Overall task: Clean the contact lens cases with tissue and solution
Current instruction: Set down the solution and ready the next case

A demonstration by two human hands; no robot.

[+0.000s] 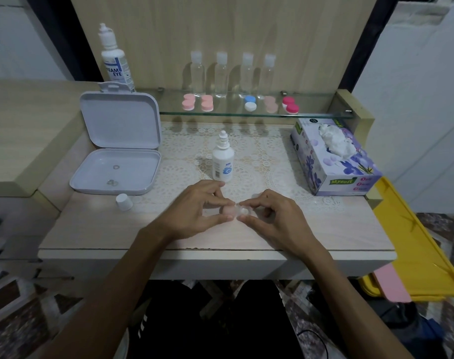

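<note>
Both of my hands meet over the front middle of the table around one contact lens case (237,210), a clear piece with a pale pink side. My left hand (194,211) pinches its pink side between thumb and fingers. My right hand (270,213) pinches the clear round well on the other side. Just behind them a small white solution bottle (222,160) stands uncapped, and its white cap (124,202) lies to the left. A purple tissue box (334,159) with tissue sticking out sits at the right.
An open white plastic box (117,151) lies at the left. On the glass shelf (246,114) behind are several lens cases, pink (188,102), blue-white (250,102) and red (290,104), with clear bottles (222,73) and a large solution bottle (114,60). A yellow tray (415,244) juts at right.
</note>
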